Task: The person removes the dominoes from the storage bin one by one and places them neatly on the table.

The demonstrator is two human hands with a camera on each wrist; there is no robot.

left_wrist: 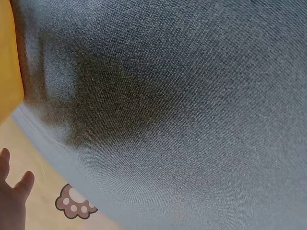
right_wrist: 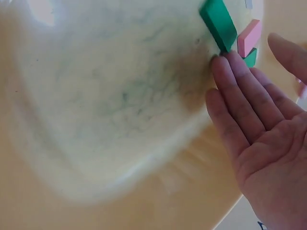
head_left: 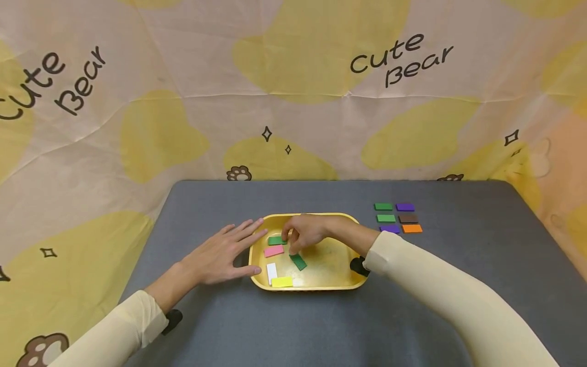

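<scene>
A shallow yellow tray holds several small flat blocks. Inside it my right hand reaches down from the right. Its fingertips are right at the end of a dark green block, with the thumb apart from the fingers in the right wrist view. Close by lie another green block and a pink block. A white block and a yellow block lie at the tray's near left corner. My left hand, fingers spread, is at the tray's left rim and holds nothing.
On the grey table, right of the tray, several blocks stand in two columns, among them a purple block, a brown block and an orange block. Behind the table hangs a patterned cloth.
</scene>
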